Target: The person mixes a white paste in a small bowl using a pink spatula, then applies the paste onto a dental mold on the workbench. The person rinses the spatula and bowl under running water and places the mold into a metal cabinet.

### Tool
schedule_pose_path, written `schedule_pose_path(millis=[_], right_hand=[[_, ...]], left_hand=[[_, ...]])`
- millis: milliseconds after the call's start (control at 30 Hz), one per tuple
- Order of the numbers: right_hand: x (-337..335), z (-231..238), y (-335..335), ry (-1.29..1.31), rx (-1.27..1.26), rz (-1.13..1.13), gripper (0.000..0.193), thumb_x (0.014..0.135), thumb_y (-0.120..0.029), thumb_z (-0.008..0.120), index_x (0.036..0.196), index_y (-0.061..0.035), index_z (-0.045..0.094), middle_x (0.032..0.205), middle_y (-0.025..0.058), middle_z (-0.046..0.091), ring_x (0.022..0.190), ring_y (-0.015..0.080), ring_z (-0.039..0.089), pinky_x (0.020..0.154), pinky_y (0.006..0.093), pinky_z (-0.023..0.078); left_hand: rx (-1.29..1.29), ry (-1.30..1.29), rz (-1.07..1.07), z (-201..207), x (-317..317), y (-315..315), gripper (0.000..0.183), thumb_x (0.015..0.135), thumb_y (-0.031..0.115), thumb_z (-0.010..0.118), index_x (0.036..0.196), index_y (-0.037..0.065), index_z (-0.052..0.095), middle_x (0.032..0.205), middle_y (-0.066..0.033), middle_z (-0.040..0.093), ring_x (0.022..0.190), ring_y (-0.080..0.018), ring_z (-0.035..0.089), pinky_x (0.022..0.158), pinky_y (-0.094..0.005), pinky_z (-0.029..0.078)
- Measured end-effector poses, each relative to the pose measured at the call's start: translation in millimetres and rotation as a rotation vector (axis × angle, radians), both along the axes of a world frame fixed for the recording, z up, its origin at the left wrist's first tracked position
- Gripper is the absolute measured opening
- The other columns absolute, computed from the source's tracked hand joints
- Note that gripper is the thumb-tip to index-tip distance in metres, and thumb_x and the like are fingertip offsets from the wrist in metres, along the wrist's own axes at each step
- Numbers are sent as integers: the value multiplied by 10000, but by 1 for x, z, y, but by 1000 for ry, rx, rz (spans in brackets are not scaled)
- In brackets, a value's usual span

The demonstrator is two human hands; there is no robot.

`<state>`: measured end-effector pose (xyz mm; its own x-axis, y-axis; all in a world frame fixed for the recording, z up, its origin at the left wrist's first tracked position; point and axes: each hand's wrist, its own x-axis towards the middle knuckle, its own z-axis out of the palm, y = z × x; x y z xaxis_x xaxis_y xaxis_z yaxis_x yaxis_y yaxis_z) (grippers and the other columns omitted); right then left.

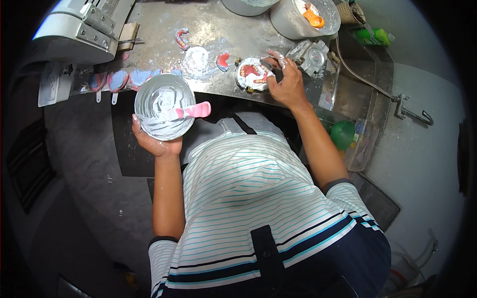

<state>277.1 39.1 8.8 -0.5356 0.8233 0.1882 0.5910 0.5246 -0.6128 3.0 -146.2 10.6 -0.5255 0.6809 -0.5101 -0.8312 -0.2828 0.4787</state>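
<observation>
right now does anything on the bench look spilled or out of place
Yes: a round white patch lies on the bench, just left of a red curved piece. It could be a spill of the paste in the bowl the left hand holds.

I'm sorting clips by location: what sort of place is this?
Most likely a dental laboratory: blue-and-pink dental impressions sit along the bench edge, a tooth model in white plaster-like material lies by the right hand, and the left hand holds a bowl of whitish paste.
</observation>
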Motion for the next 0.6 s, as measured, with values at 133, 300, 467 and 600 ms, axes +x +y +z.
schedule_pose_path(millis=[133,300,467,600], right_hand=[[-1,-8,-7,-57,29,44,596,733,-76,593,1323,-14,539,1136,155,674,1077,343,573,992,424,412],[-2,-9,-13,-119,9,81,652,729,-96,590,1367,-5,494,1182,123,671,1129,315,532,1043,426,353],[-7,-7,-22,-143,-6,-2,643,739,-92,579,1364,25,485,1185,113,672,1134,310,535,1055,431,334],[-5,-6,-28,-170,-39,-25,679,725,-68,586,1389,13,463,1233,121,647,1153,325,530,1029,425,354]], left_hand=[[-8,-2,-25,-1,-12,-1,680,920,540,489,1391,49,497,1359,-140,567,1249,-320,544,1066,-494,428],[27,-6,-66,7,-11,2,643,932,517,489,1369,45,509,1336,-126,581,1239,-303,548,1075,-470,419],[41,12,-103,9,-10,4,654,934,529,488,1377,49,507,1339,-127,580,1239,-302,551,1072,-473,422],[55,26,-111,15,-4,11,653,935,531,486,1374,48,510,1338,-128,581,1236,-301,555,1071,-474,424]])
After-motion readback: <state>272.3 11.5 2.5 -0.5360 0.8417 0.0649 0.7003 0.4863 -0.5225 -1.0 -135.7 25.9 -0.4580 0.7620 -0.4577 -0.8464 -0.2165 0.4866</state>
